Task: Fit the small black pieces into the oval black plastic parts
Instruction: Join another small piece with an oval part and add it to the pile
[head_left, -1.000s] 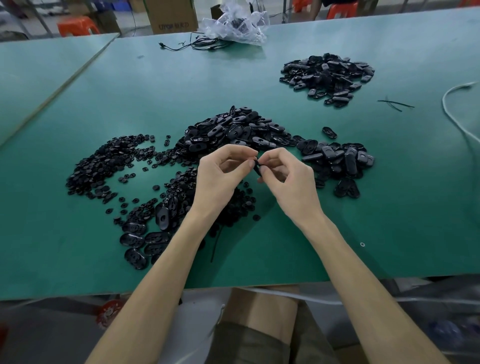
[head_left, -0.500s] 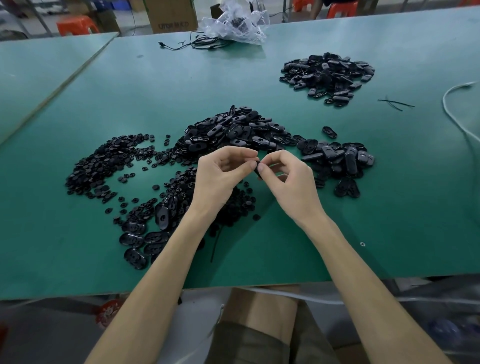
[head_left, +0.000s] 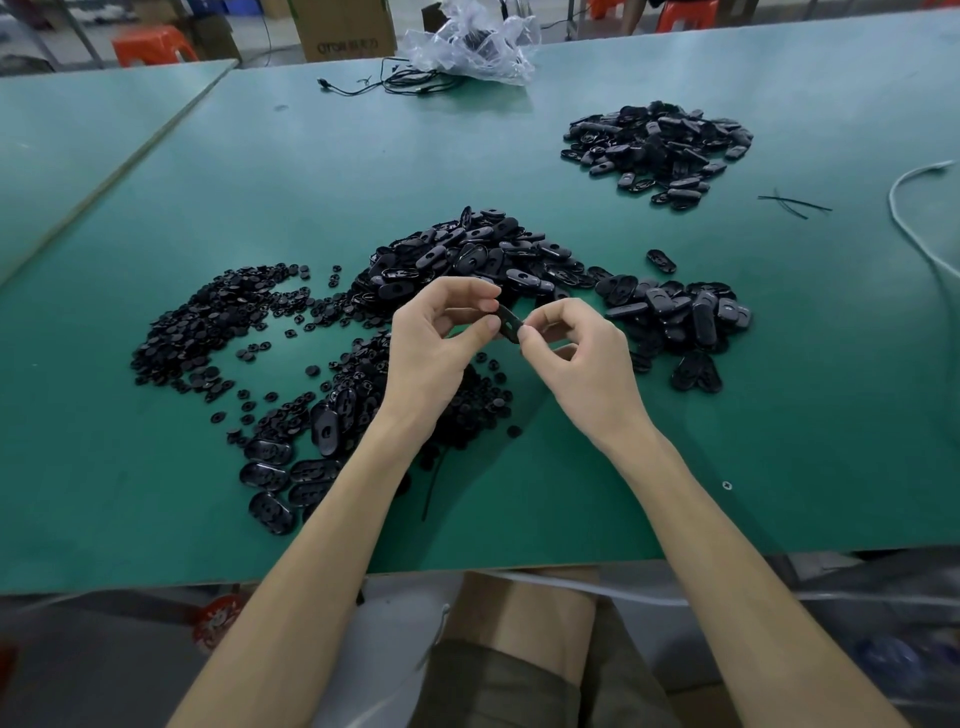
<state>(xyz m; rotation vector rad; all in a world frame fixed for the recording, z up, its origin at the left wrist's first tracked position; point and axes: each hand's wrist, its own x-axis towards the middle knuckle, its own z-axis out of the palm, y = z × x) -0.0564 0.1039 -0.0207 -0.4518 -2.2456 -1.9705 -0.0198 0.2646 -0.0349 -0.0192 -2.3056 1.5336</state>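
Observation:
One oval black plastic part (head_left: 509, 324) hangs above the green table (head_left: 519, 156), held between both hands. My left hand (head_left: 435, 349) pinches its left end with thumb and forefinger. My right hand (head_left: 577, 359) pinches the right end. Whether a small piece sits in it is hidden by my fingers. A heap of oval parts (head_left: 467, 260) lies just behind my hands. Small round black pieces (head_left: 218, 322) spread to the left and under my left wrist.
More oval parts lie to the right (head_left: 675, 317), at the near left (head_left: 291, 467) and in a far pile (head_left: 660, 145). A crumpled clear plastic bag (head_left: 470, 44) and black cables (head_left: 395, 83) sit at the back. A white cord (head_left: 914, 218) curves along the right edge.
My hands have drawn slightly apart, and the oval part between them has turned so more of its face shows. The piles have not moved.

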